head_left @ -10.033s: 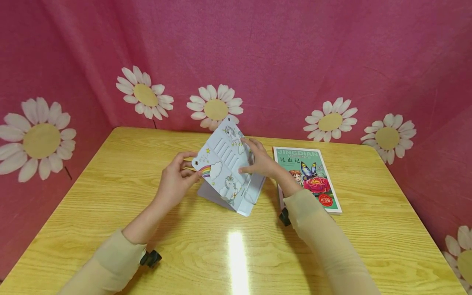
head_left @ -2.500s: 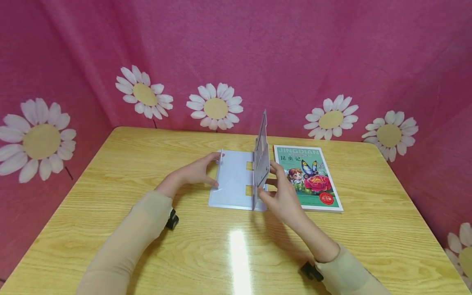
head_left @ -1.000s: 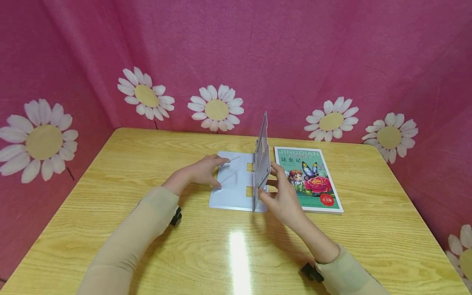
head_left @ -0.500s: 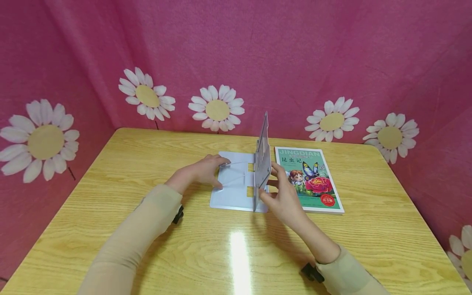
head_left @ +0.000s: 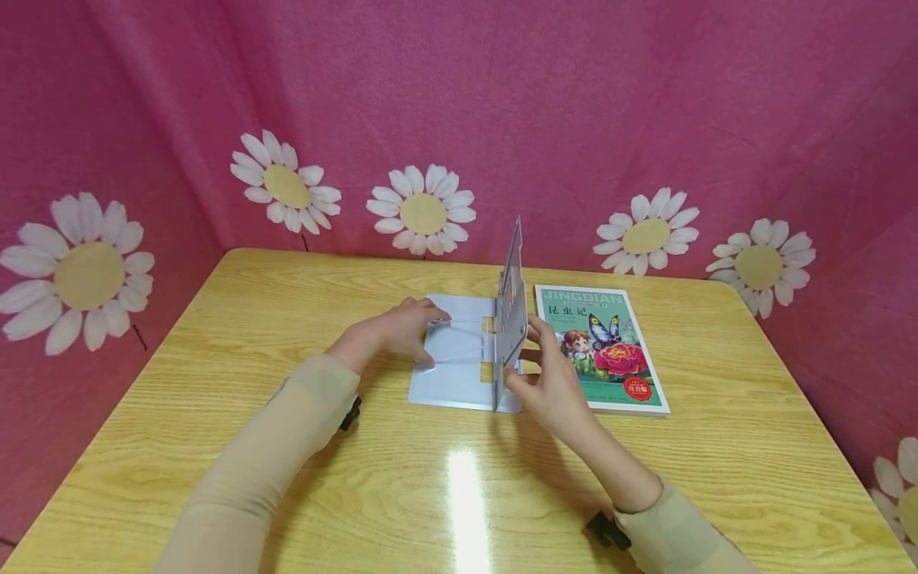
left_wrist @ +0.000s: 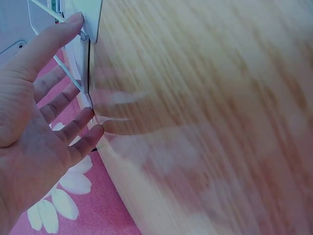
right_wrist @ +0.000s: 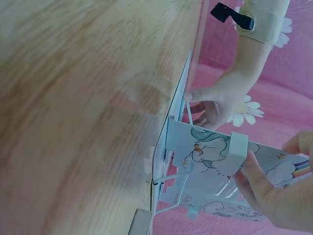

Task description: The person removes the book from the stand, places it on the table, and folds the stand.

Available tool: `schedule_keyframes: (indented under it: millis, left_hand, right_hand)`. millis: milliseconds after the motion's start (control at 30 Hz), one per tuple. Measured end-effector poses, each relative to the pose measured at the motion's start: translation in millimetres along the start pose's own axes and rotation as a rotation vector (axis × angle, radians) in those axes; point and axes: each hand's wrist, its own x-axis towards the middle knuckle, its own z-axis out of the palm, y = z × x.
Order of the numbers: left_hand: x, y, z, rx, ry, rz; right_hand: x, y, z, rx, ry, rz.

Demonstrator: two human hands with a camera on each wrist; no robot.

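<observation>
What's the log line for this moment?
left hand: at wire support | right hand: holds upright unicorn book-stand panel | JINGDIAN book: flat on table

bookstand (head_left: 448,389) abt mid on table (head_left: 387,494); book (head_left: 610,351) just to its r, also on table; curtain (head_left: 531,119) behind table

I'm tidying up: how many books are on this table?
1: the green-covered book lies flat on the table, right of the stand, partly behind the right hand. No other shows.

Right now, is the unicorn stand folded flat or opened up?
Opened up. Its panel rises steeply from the base, which lies flat on the table.
</observation>
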Motion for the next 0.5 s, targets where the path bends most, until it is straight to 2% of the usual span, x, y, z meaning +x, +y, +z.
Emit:
schedule_keyframes:
  millis: [500]
  left_hand:
    - [4.1,2.9,-2.8,0.044,-0.023,0.014]
  right_hand:
    - [-0.2,1.4,1.1,-0.001,-0.007,0.002]
